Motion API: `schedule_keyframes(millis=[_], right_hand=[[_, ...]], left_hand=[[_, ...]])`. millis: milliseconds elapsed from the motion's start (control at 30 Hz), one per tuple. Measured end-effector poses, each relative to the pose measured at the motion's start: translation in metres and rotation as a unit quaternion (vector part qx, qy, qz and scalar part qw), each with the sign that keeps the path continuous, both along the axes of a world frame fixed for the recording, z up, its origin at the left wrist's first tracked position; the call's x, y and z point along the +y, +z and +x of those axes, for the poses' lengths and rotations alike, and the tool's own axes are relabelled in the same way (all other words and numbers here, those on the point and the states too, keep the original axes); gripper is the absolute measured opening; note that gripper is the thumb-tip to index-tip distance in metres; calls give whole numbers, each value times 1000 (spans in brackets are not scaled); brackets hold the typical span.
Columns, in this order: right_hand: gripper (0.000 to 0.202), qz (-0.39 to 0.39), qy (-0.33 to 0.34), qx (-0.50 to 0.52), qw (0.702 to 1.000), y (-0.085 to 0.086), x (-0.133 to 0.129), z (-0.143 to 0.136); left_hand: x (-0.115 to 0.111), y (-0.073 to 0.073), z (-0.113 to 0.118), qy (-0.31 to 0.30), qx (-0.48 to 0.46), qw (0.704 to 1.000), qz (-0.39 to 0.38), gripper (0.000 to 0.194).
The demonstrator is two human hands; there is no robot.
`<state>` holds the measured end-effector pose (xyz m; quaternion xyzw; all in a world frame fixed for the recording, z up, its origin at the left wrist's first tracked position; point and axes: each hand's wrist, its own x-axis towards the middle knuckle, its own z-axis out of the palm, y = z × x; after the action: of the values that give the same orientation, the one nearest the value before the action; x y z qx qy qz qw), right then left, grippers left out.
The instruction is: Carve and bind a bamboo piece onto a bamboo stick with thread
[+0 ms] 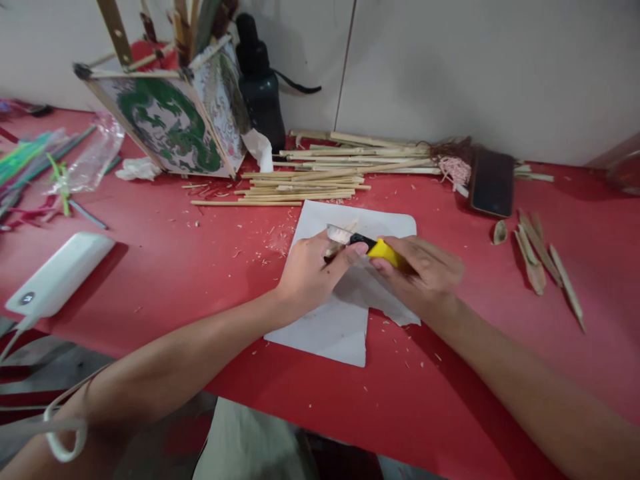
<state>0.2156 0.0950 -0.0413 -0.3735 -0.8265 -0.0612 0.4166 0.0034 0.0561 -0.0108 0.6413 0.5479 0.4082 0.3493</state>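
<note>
A yellow and black utility knife (387,253) is gripped in my right hand (425,272), its blade pointing left over my left hand (311,267). The fingers of my left hand are closed around a small piece of wood (334,249), mostly hidden by the hand and the blade. My left thumb lies against the black part of the knife. Both hands are above white paper (320,333) that lies on the red table (200,267), with wood shavings scattered around it.
Bundled thin sticks (305,187) lie behind the paper. A decorated holder (165,127) and a dark bottle (260,93) stand at the back left. A white power bank (63,273) is at left; a phone (493,182) and carved wood pieces (533,260) are at right.
</note>
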Motion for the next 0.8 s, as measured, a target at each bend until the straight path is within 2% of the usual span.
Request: schedule_keyframes(millis=[300,433,800], right_hand=[[24,78,51,-4,996,-2,1,1],[29,81,69,5,994,-1,2,0],[28,52,35,-24,998,1,-1,2]], left_hand=[[-5,-2,0,-13,12,1000,26,40],[-4,-1,0,-2,31,999,34,46],[2,-3,-1,7,46,996,79,42]])
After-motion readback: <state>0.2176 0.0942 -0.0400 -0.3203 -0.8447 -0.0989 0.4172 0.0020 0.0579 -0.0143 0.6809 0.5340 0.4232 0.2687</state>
